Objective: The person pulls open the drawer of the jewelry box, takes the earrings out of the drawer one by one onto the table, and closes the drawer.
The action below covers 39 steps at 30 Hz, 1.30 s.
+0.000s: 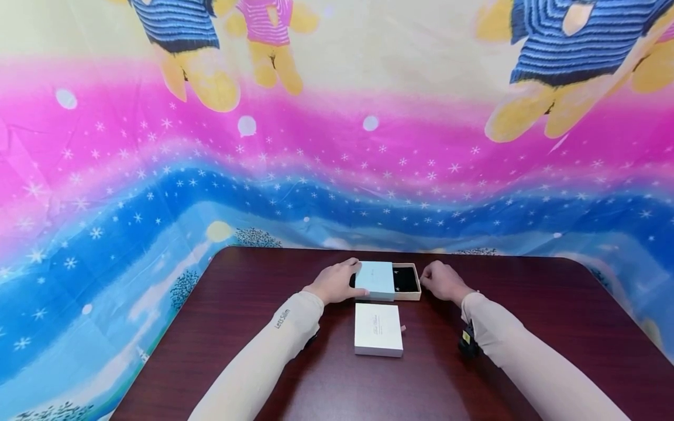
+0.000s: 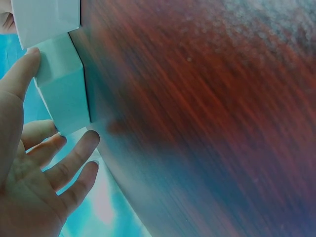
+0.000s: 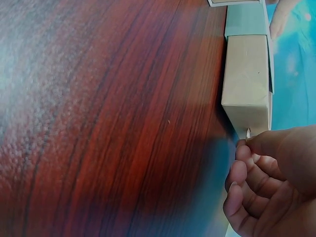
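Observation:
A pale blue box sleeve (image 1: 374,279) lies near the far edge of the table, with its cream drawer (image 1: 413,291) slid partly out to the right. Inside the drawer a black insert (image 1: 405,279) shows, bearing small shiny pieces too tiny to make out. My left hand (image 1: 336,283) grips the sleeve at its left end, thumb on the near side; the left wrist view shows the thumb and fingertips against the sleeve (image 2: 61,84). At the drawer's right end, my right hand (image 1: 444,280) pinches a small pull tab (image 3: 248,133) between thumb and index finger.
Just in front of the blue box lies a closed white box (image 1: 377,329) with faint lettering and a small tab on its right side. Both stand on a dark red wood table (image 1: 337,386). A patterned cloth (image 1: 337,164) hangs behind the far edge.

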Motion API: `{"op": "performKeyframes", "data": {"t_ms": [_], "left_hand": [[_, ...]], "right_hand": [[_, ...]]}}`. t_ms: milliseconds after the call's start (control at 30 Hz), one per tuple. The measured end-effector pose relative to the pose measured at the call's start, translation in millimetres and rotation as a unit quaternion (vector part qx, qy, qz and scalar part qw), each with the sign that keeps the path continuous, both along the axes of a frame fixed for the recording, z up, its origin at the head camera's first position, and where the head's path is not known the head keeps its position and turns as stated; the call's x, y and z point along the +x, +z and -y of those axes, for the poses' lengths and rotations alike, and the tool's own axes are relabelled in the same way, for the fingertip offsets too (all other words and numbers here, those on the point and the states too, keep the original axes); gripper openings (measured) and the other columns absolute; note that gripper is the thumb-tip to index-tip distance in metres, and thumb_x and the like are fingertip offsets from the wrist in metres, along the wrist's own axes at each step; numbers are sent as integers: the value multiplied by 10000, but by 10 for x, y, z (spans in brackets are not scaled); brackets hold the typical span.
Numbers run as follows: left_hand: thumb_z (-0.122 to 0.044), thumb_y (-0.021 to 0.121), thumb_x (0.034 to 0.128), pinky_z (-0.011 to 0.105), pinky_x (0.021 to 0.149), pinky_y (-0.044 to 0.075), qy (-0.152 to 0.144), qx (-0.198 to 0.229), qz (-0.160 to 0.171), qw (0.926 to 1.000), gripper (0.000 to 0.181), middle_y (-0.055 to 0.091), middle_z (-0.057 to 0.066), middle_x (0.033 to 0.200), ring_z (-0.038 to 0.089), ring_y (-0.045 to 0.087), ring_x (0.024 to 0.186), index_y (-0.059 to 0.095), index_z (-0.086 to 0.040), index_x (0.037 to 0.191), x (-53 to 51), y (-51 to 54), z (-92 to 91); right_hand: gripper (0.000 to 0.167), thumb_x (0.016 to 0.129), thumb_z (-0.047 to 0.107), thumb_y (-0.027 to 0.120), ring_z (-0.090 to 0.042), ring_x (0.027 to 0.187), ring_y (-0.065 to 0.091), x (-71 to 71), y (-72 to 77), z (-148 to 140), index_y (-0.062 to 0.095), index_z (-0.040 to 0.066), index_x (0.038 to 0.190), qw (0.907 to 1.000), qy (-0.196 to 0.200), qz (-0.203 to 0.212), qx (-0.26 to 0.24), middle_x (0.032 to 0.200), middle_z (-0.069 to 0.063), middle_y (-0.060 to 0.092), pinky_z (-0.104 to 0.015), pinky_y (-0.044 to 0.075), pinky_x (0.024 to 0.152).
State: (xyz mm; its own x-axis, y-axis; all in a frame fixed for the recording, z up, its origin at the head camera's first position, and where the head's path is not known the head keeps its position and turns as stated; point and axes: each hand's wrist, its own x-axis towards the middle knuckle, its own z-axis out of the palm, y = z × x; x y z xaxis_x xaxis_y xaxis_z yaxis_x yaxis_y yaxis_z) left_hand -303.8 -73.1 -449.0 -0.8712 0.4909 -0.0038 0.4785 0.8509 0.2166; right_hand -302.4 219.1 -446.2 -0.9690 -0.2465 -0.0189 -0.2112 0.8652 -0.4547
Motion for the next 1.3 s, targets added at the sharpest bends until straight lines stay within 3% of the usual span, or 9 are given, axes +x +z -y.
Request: {"op": "performKeyframes", "data": {"t_ms": [500,733,1100,1300], "left_hand": [[-595,677,904,403,1101,476,-26,46,13,10000,831,399,79,1619,233,503,1415,437,-126,1545,-8,15,13],[-595,672,908,395,1090,484,-36,47,45,10000,826,401,52,1617,226,513,1405,432,-131,1548,-10,4,9],[-581,679,910,407,1115,463,-5,109,116,9999,822,378,89,1631,235,480,1436,429,-130,1550,-13,-7,4],[-584,676,910,402,1104,473,-1,62,105,9999,824,388,66,1625,229,497,1420,427,-130,1551,3,7,12]], "right_hand": [[240,944,72,571,-122,570,464,-2,5,-37,672,71,727,10000,-22,-6,-16,580,66,493,-288,402,651],[328,955,74,559,-112,516,401,-21,-19,-75,571,111,629,10000,33,-8,-67,539,72,416,-281,376,615],[227,959,76,572,-126,578,492,-5,2,-95,698,70,770,10000,-21,7,-43,617,44,547,-299,420,660],[240,961,72,561,-111,553,468,-3,6,-105,691,62,759,10000,4,5,-34,585,62,506,-293,411,655]]}}
